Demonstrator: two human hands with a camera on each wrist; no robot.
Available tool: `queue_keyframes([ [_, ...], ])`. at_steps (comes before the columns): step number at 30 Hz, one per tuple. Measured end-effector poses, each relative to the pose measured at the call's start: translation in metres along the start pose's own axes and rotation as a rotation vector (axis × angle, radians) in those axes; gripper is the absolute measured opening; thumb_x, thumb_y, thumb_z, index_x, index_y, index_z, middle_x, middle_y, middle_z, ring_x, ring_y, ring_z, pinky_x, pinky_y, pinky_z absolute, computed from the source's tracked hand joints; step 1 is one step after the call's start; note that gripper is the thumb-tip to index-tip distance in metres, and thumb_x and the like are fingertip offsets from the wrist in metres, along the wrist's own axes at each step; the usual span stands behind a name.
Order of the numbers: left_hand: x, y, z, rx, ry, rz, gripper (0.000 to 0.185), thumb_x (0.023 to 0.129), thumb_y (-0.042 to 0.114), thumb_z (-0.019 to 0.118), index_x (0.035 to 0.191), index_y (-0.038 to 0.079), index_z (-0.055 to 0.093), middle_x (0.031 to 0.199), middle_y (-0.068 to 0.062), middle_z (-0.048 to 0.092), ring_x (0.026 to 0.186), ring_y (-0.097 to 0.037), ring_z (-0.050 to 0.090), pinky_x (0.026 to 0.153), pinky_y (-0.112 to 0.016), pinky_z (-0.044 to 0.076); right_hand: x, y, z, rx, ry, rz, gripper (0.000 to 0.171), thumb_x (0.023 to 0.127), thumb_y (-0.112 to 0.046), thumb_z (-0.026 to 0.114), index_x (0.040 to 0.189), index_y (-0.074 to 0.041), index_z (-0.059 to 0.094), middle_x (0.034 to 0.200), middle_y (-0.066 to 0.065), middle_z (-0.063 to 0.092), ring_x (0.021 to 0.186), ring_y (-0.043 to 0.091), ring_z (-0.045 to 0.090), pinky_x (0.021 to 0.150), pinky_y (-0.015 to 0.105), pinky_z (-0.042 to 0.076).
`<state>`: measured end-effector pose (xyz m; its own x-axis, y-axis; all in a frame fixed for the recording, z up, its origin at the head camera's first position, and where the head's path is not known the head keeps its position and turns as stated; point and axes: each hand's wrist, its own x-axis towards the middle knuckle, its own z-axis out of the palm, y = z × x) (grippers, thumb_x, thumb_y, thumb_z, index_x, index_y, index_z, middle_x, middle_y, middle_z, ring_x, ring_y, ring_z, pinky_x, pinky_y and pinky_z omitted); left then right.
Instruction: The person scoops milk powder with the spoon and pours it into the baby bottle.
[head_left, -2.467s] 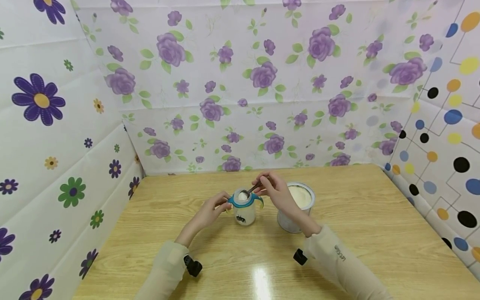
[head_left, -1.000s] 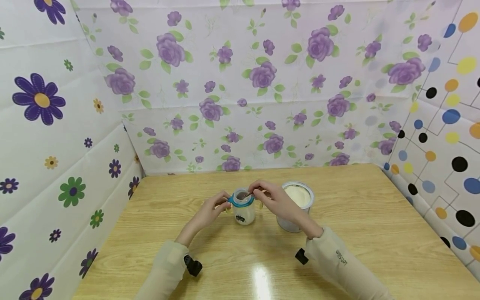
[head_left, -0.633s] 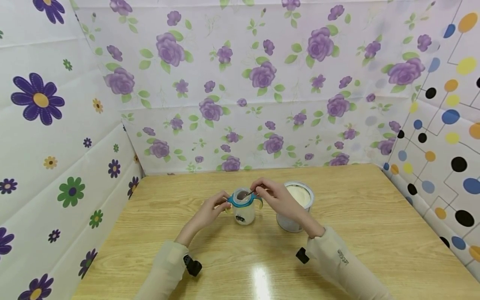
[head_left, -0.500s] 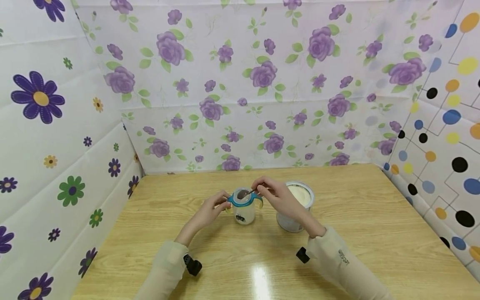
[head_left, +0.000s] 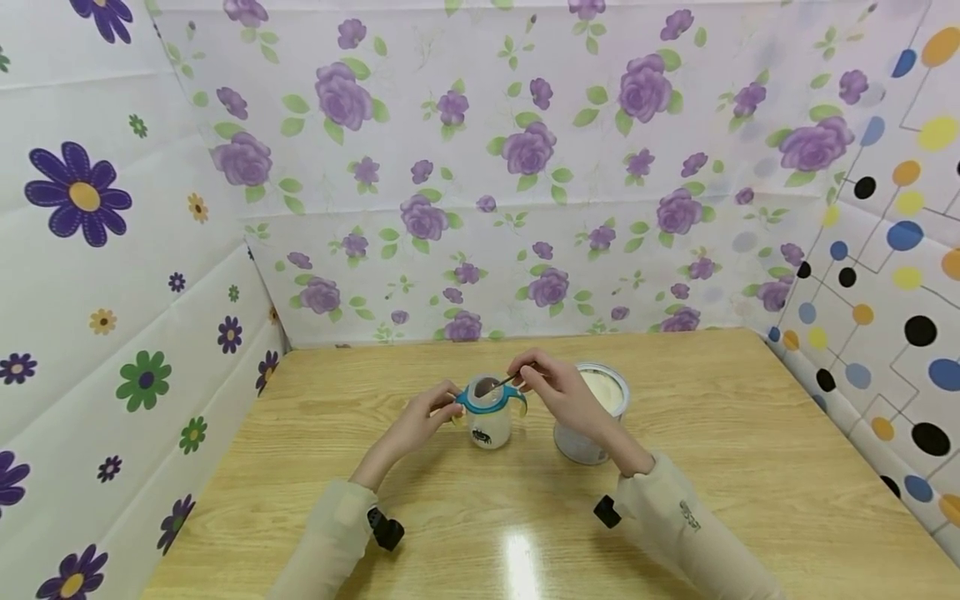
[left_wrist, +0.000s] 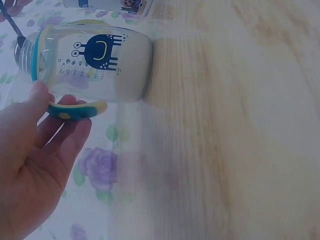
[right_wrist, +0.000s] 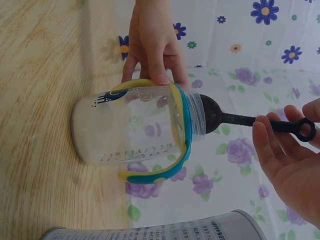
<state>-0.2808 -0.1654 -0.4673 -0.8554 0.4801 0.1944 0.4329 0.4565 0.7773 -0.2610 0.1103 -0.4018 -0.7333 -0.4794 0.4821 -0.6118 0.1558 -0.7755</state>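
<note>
A clear baby bottle (head_left: 491, 433) with a blue-and-yellow handled collar stands uncapped on the table. White contents fill its lower part, and a dark monster is printed on its side (left_wrist: 100, 52). My left hand (head_left: 420, 421) holds one handle (left_wrist: 75, 111) between thumb and fingers. Between thumb and fingers, my right hand (head_left: 558, 396) pinches the ringed end of a dark measuring spoon (right_wrist: 240, 120). The spoon's bowl is tipped at the bottle's mouth, its dark back showing in the right wrist view. Right of the bottle stands an open tin (head_left: 581, 446) of pale powder, partly behind my right hand.
The wooden table (head_left: 480, 517) extends on all sides of the bottle and tin. Flower-printed cloth (head_left: 480, 167) hangs behind and at the left, and dotted cloth (head_left: 892, 333) at the right. A black wrist-camera piece (head_left: 386, 530) sits by each sleeve.
White powder showed in the spoon at the bottle's mouth in the oldest frame; now its bowl looks dark. My right hand dipped lower, then rose slightly rightward. My left hand stayed on the handle.
</note>
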Motion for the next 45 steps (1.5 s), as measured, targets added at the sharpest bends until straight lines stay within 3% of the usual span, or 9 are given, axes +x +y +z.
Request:
queue_keyframes([
  [3,0.0,0.001,0.0,0.005,0.001,-0.002,0.011,0.102,0.019,0.05,0.109,0.02,0.058,0.106,-0.011,0.069,0.1,-0.021,0.066,0.084,-0.031,0.055,0.0,-0.002,-0.002,0.032,0.015,0.021,0.024,0.105,-0.012,0.04,0.114,-0.001,0.059,0.108,0.017,0.063,0.096,0.031,0.062,0.083,0.04,0.056],
  [8,0.0,0.002,-0.001,0.017,0.007,0.0,0.011,0.102,0.02,0.05,0.109,0.021,0.058,0.105,-0.009,0.069,0.1,-0.021,0.066,0.083,-0.031,0.055,0.0,-0.011,-0.005,0.098,0.05,0.062,0.026,0.105,-0.008,0.038,0.117,0.007,0.055,0.111,0.018,0.06,0.099,0.038,0.059,0.084,0.045,0.055],
  [13,0.0,0.001,0.0,0.019,0.003,-0.001,0.011,0.101,0.02,0.05,0.11,0.021,0.058,0.104,-0.009,0.07,0.1,-0.021,0.067,0.083,-0.031,0.055,-0.001,-0.019,-0.007,0.137,0.077,0.057,0.026,0.105,-0.007,0.037,0.116,0.01,0.053,0.111,0.021,0.059,0.097,0.04,0.059,0.084,0.046,0.055],
  [18,0.0,0.001,0.0,0.016,0.002,-0.017,0.011,0.102,0.021,0.05,0.109,0.022,0.058,0.104,-0.008,0.07,0.099,-0.019,0.066,0.084,-0.031,0.055,0.0,-0.004,-0.008,0.158,0.1,0.037,0.026,0.106,-0.01,0.037,0.116,0.007,0.054,0.112,0.028,0.058,0.095,0.033,0.061,0.081,0.037,0.057],
  [25,0.0,0.002,0.0,0.01,0.003,-0.019,0.01,0.101,0.02,0.05,0.109,0.021,0.058,0.105,-0.009,0.069,0.1,-0.021,0.066,0.085,-0.034,0.055,0.002,0.004,-0.008,0.186,0.133,0.01,0.028,0.106,-0.017,0.038,0.113,0.004,0.056,0.11,0.023,0.06,0.092,0.017,0.062,0.08,0.034,0.057],
  [34,-0.001,0.002,0.001,-0.009,0.001,-0.041,0.01,0.101,0.019,0.05,0.108,0.021,0.058,0.105,-0.012,0.069,0.102,-0.022,0.066,0.088,-0.037,0.055,0.002,0.004,-0.007,0.207,0.159,-0.001,0.028,0.106,-0.015,0.039,0.11,0.005,0.057,0.109,0.028,0.058,0.089,0.018,0.062,0.079,0.029,0.057],
  [37,-0.001,0.002,0.001,-0.003,0.004,-0.034,0.01,0.102,0.02,0.05,0.108,0.021,0.057,0.104,-0.011,0.069,0.103,-0.022,0.066,0.087,-0.036,0.055,0.002,0.004,-0.007,0.213,0.164,0.001,0.028,0.106,-0.016,0.039,0.11,0.005,0.057,0.107,0.024,0.06,0.089,0.018,0.062,0.078,0.029,0.057],
  [42,-0.001,0.002,0.001,0.004,0.007,-0.026,0.01,0.101,0.02,0.05,0.108,0.021,0.057,0.104,-0.01,0.07,0.103,-0.023,0.066,0.087,-0.035,0.055,0.002,0.005,-0.006,0.21,0.175,0.0,0.028,0.106,-0.016,0.039,0.11,0.005,0.057,0.104,0.006,0.064,0.088,0.016,0.063,0.078,0.029,0.057],
  [45,-0.001,0.002,0.001,0.002,0.002,-0.026,0.01,0.102,0.021,0.05,0.109,0.021,0.057,0.104,-0.009,0.07,0.103,-0.022,0.066,0.087,-0.034,0.055,0.002,0.005,-0.007,0.214,0.184,-0.005,0.028,0.106,-0.015,0.039,0.11,0.005,0.057,0.103,0.005,0.064,0.088,0.019,0.063,0.078,0.029,0.057],
])
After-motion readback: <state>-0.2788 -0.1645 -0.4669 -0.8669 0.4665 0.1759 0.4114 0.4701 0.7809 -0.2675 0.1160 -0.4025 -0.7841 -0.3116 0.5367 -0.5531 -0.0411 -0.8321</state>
